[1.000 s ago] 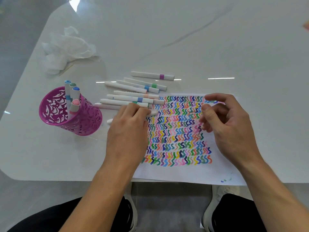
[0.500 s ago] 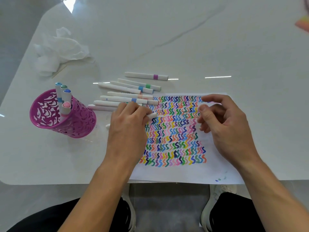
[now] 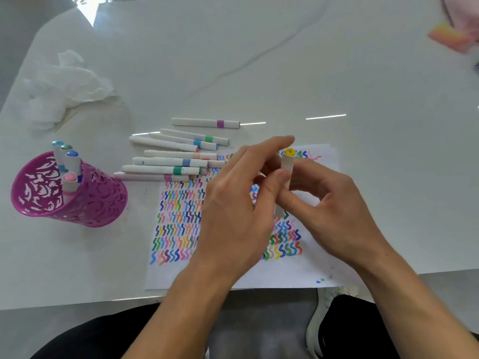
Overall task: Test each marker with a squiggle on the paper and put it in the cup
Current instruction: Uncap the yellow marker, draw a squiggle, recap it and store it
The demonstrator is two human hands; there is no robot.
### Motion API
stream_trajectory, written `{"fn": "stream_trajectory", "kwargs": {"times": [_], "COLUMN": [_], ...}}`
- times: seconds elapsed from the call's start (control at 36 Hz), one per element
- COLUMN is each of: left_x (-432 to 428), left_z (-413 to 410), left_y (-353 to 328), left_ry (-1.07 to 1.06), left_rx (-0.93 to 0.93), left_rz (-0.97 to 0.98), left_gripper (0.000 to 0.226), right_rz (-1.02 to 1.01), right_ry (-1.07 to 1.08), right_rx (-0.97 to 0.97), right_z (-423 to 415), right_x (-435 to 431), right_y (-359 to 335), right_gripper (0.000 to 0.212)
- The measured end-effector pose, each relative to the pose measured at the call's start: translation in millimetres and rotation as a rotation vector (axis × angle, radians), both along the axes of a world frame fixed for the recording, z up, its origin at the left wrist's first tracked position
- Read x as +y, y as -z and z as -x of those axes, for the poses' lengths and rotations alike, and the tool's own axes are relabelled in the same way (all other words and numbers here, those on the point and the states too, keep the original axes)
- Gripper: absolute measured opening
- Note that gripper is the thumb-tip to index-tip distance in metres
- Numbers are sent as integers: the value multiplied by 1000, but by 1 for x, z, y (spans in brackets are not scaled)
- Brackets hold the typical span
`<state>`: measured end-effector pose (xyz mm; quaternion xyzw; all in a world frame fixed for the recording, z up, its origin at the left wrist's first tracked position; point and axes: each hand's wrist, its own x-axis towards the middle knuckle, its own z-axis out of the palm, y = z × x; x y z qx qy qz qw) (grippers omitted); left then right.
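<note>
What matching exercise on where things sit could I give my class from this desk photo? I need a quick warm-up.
Things:
1. cup
2. tissue
3. yellow marker
4. purple-banded marker

Places:
A. held between the left hand and right hand
B. far left, crumpled on the table
C. left of the paper, holding four markers
D. lying alone, farthest of the loose markers

Pairs: 1-C, 2-B, 3-A, 4-D

table [image 3: 337,73]: we see glossy, smooth marble-look
cup [image 3: 103,200]: we see shiny perforated plastic
paper [image 3: 298,273]: matt
tissue [image 3: 64,86]: we see crumpled, soft
</note>
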<state>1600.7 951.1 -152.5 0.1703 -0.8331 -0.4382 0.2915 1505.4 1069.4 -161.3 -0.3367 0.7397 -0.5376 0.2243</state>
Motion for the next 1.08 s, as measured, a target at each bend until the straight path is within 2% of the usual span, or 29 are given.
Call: {"fn": "stream_trajectory", "kwargs": {"times": [0.08,0.19,0.28,0.44,0.56,0.72,0.97,1.08], "left_x": [5,8,8,9,12,15,15,16], "left_z": [4,8,9,9,12,18,24,25], "left_y": [-1,0,2,5,5,10,15,14], "left_ry": [35,0,-41,41,157,169,110,93], "left_rx": [12,-34,-115,-343,-429,-394,-349,-335], "left_rz": [-36,-41,-42,83,206,265,205,191], "left_gripper": [48,30,19,15,24,22,19,19], "right_rz": [-44,-74,-83,-224,-335,-468,-461,-482], "right_ry": [46,98,118,86,47,20,107,93], "right_rx": [61,141,196,385,506,574,617,563], "right_z": [4,13,20,28,31,30,34,35], "right_x": [5,16,25,35,41,45,49,49], "right_y": [-2,-1,-1,3,10,12,14,12], "right_gripper": [36,22,22,30,29,36,53,50]}}
